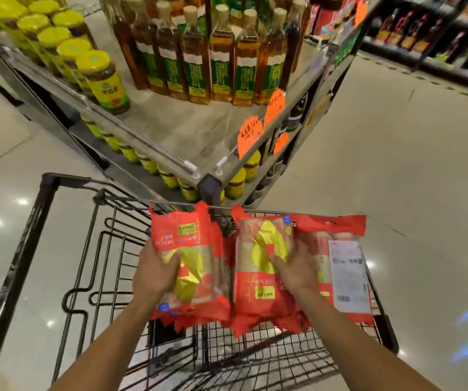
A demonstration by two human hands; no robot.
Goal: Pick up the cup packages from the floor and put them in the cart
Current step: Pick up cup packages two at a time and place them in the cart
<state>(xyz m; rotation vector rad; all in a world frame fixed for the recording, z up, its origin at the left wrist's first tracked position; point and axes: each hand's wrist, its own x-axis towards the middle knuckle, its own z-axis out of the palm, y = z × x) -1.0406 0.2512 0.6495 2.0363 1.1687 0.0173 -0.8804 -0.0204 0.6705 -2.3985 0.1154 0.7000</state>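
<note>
Over the cart (44, 249), I hold two red cup packages, my left hand (156, 273) wrapped around the left package (190, 261) and my right hand (297, 270) curled on the middle package (258, 277). A third package (345, 266) lies beside them, toward the cart's right. I judge the job nearly done; no packages show on the visible floor (396, 165).

Left hand (154, 273) gripping one red cup package (190, 261), right hand (296, 270) on another (258, 277), third package (343, 272) against cart (29, 232) right edge, all inside basket.
</note>
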